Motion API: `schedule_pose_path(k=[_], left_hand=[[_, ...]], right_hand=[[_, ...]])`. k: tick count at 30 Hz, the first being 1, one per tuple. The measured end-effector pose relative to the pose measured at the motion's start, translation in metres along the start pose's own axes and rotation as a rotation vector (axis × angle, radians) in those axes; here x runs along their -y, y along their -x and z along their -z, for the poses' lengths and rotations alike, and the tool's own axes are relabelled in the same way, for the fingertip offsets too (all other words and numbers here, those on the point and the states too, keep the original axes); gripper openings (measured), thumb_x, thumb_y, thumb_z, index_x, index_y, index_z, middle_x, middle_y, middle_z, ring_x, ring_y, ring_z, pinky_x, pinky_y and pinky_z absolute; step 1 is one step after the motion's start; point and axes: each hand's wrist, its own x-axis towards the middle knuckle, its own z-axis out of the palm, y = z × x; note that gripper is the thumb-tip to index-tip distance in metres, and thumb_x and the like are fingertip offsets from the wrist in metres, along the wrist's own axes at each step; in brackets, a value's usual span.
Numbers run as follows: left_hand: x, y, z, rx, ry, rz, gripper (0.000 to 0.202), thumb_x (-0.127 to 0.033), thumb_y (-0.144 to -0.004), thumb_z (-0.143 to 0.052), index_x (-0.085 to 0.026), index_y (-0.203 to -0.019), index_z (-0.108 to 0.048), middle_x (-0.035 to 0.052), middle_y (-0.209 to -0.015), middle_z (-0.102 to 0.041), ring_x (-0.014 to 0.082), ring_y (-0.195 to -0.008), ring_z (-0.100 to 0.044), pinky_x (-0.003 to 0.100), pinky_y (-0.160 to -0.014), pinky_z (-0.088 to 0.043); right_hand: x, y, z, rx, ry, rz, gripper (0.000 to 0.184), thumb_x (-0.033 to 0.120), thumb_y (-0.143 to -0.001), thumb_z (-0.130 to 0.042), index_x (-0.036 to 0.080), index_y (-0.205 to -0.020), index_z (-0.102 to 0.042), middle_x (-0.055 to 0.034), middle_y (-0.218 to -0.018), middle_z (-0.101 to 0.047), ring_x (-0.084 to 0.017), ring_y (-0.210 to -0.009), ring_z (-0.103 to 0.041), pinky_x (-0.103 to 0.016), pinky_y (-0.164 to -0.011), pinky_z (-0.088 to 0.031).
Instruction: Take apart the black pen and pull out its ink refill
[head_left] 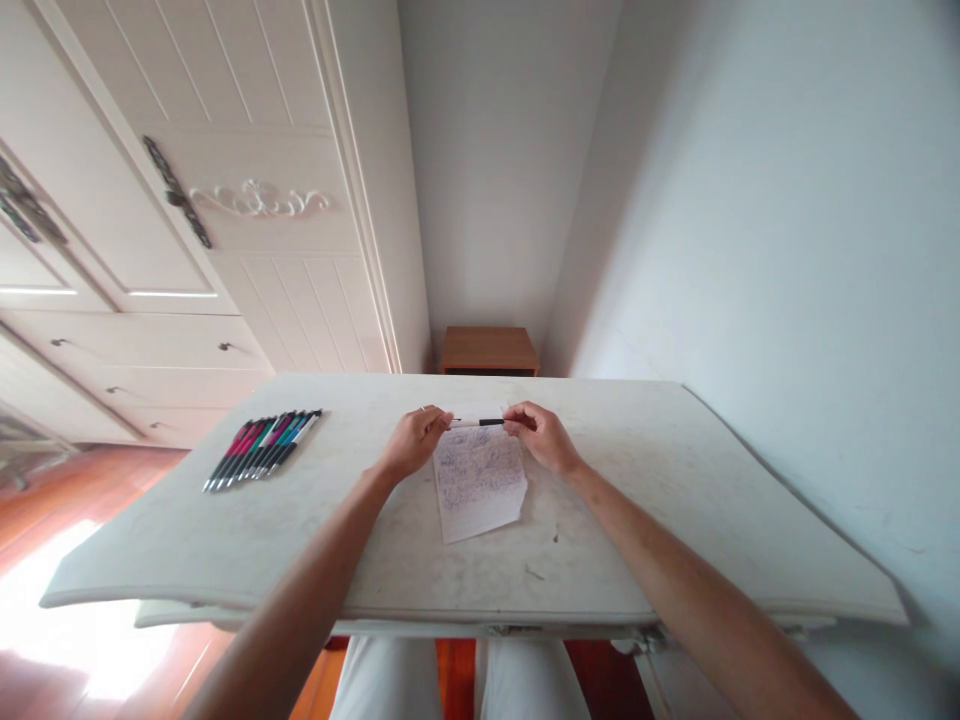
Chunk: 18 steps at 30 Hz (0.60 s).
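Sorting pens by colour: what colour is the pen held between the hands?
The pen is black and white, as the head view shows best.

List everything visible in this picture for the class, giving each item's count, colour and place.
table: one, off-white and scuffed, in front of the person
pens: several, exact count unclear, pink, teal, white and black, lined up side by side on the table's left part
sheet of paper: one, white with dense dark handwriting, on the table between the hands
pen: one, black and white, held above the sheet
wardrobe: one, white with dark handles, left of the table
wooden cabinet: one, brown, beyond the table
wall: pale grey, right of the table
floor: reddish wood, left of the table
trousers: one pair, white, below the table edge
left hand: one, holding the pen's left end
right hand: one, holding the pen's right end
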Motion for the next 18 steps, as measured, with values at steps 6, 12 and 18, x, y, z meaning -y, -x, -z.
schedule_pose_path(k=[6, 12, 18], left_hand=[[0.002, 0.000, 0.000, -0.022, -0.012, -0.002, 0.044, -0.043, -0.096, -0.037, -0.017, -0.070, -0.061, 0.0031, -0.068, -0.060, 0.0147, -0.065, -0.056, 0.026, -0.064, -0.041], [0.003, -0.001, 0.000, -0.021, -0.008, 0.015, 0.042, -0.041, -0.096, -0.037, -0.017, -0.071, -0.061, 0.0032, -0.069, -0.060, 0.0147, -0.065, -0.055, 0.026, -0.064, -0.039], [0.004, -0.001, 0.000, -0.022, -0.058, 0.018, 0.041, -0.041, -0.095, -0.039, -0.017, -0.067, -0.056, 0.0015, -0.065, -0.054, 0.0139, -0.063, -0.050, 0.026, -0.061, -0.035]], right_hand=[[0.007, 0.000, 0.005, -0.034, 0.065, 0.015, 0.015, 0.032, -0.073, -0.068, 0.019, -0.080, -0.067, -0.0038, -0.082, -0.069, -0.017, -0.074, -0.063, -0.029, -0.071, -0.048], [-0.007, -0.007, 0.026, -0.069, 0.227, 0.057, 0.012, 0.028, -0.077, -0.064, 0.019, -0.082, -0.069, -0.0045, -0.086, -0.070, -0.018, -0.076, -0.062, -0.030, -0.073, -0.046], [-0.022, -0.010, 0.050, -0.065, 0.614, 0.083, 0.020, 0.010, -0.081, -0.054, 0.020, -0.085, -0.071, -0.0071, -0.091, -0.068, -0.021, -0.088, -0.061, -0.034, -0.084, -0.044]])
